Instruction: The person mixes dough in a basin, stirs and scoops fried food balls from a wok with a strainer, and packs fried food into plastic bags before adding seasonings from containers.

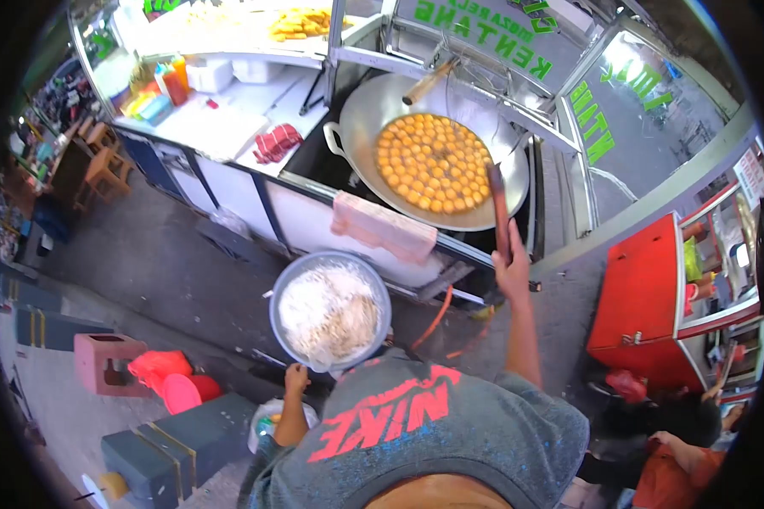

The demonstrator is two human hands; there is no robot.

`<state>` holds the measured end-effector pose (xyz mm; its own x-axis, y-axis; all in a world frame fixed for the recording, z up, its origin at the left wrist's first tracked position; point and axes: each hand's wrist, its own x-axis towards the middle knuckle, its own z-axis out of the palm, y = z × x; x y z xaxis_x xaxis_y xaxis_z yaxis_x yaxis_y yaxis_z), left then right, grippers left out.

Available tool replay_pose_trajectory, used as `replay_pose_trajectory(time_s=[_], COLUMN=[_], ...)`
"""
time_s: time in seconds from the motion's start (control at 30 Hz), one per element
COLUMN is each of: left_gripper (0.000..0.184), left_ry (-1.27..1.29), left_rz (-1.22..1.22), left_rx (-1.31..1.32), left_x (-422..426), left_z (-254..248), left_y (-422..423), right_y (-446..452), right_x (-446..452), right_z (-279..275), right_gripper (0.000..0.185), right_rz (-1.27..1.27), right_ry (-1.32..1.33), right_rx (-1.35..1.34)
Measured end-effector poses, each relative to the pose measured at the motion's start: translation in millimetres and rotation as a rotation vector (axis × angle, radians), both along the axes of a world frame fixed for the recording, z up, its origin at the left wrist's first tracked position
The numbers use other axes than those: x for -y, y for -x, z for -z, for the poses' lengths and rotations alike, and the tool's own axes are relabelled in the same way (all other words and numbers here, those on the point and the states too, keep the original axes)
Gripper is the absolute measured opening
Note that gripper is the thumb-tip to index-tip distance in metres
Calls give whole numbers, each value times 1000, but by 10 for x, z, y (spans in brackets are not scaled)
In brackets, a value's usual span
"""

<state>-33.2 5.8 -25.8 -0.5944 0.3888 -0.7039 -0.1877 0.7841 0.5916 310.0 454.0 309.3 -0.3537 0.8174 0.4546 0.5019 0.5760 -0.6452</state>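
Observation:
My right hand [513, 270] is closed round the brown handle of a long cooking utensil [500, 208]. The handle's upper end reaches over the right rim of a large metal wok [361, 127]; I cannot make out its working end. Many round golden balls [433, 161] float in oil in the wok. Just below a grey basin [385, 297] is my left hand [296, 377], its fingers curled; whatever they hold, if anything, is hidden. White flour-like powder [318, 301] fills the basin, with a beige crumbly patch at lower right.
A second wooden handle [429, 82] leans at the wok's far rim. Left on the cart counter lie a red checked cloth [278, 143] and sauce bottles [175, 85]. A pink block [384, 226] lines the cart's front edge. Another person's orange garment [675, 479] shows at lower right.

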Motion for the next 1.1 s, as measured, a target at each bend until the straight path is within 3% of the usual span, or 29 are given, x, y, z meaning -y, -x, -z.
replay_pose_trajectory(time_s=[0.03,0.13,0.23,0.33,0.5,0.6,0.67,0.77,0.9,1.0,1.1], left_gripper=[31,37,37,34,27,32,35,38,34,30,27], left_ry=[-16,64,101,35,111,170,218,226,113,105,57], left_rz=[23,64,5,-139,-308,-364,-320,-178,-321,-280,-191], left_rx=[-32,9,47,43,129,192,214,203,132,107,54], left_x=[61,112,168,253,802,1040,1081,956,829,603,547], left_z=[137,36,22,-164,15,-12,-199,-483,-280,-313,-205], left_y=[-25,-70,-59,-93,-300,-572,-754,-872,-866,-608,-298], right_y=[-113,-495,-356,-261,65,507,881,1465,2008,2101,1954], right_x=[228,13,-500,-1082,-1787,-1963,-1887,-2034,-1949,-1954,-1784], right_z=[-18,406,247,275,640,1027,1279,1686,1647,1512,1297], right_gripper=[75,74,66,64,52,41,19,8,14,18,27], right_rz=[26,112,376,488,373,307,278,155,-42,-166,-257], right_ry=[132,127,299,244,409,583,360,851,1130,1161,983], right_rx=[59,325,631,769,691,486,275,-138,-511,-572,-346])
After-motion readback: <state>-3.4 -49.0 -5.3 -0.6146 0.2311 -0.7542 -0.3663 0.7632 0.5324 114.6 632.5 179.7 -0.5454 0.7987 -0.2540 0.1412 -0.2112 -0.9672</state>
